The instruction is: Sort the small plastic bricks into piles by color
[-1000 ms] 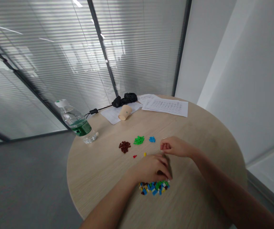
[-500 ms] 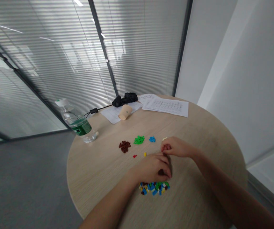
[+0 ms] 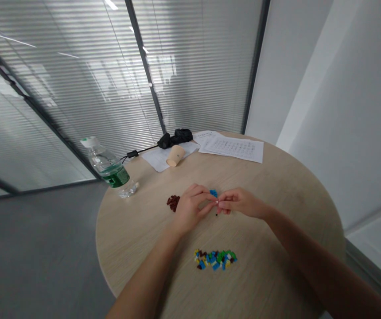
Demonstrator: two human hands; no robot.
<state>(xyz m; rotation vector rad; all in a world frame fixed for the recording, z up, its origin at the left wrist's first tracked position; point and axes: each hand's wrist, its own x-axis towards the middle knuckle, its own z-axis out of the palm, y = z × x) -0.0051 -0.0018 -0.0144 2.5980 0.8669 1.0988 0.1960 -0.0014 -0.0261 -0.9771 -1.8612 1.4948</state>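
Observation:
My left hand [image 3: 192, 208] and my right hand [image 3: 242, 203] meet fingertip to fingertip above the table. Both are closed in a pinch, and a tiny pale spot shows between them, too small to name. Just behind the fingertips lies a little pile of blue toy bricks [image 3: 213, 193]. Partly covered by my left hand is a pile of dark brown bricks [image 3: 172, 202]. A small dark bit [image 3: 216, 215] sits below the fingers. Nearer to me is a mixed heap of coloured bricks [image 3: 215, 260]. The green pile, the red piece and the yellow piece are hidden.
On the round wooden table [image 3: 277, 177] a clear plastic bottle [image 3: 114, 175] with a green label stands at the left edge. A paper cup [image 3: 175, 156] lies on its side at the back, near a black bundle [image 3: 175, 138] with a cable and printed sheets [image 3: 232, 147].
My left hand has moved up and left, away from the mixed heap, which is now uncovered. My right hand has shifted slightly left, and the fingertips of both hands now meet.

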